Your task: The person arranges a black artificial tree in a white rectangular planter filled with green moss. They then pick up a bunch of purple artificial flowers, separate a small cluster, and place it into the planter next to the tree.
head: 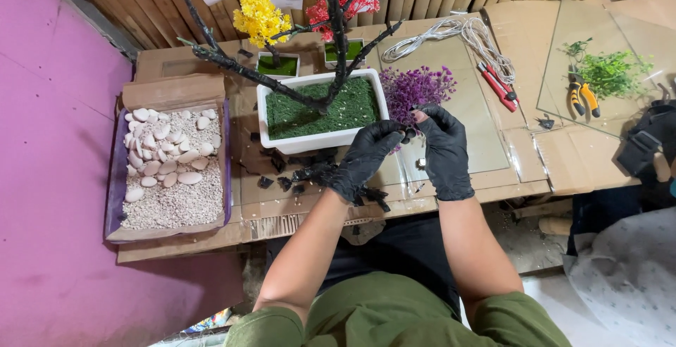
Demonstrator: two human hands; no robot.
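2 black-gloved hands, left hand [366,158] and right hand [443,151], meet beside the white planter [320,139], fingers pinching 1 small dark piece [409,134] for close handling.

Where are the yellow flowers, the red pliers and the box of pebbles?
Yellow flowers [261,16], head view, middle of the bloom.
Red pliers [498,85], head view, on the handles.
Box of pebbles [169,171], head view, on the pebbles.

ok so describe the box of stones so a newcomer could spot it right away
Start at the white planter with green moss and a dark bare tree at the worktable's centre. Beside it, toward the pink wall, lies a shallow cardboard tray lined in purple. Nothing else holds pale gravel with smooth white pebbles piled at its far end.
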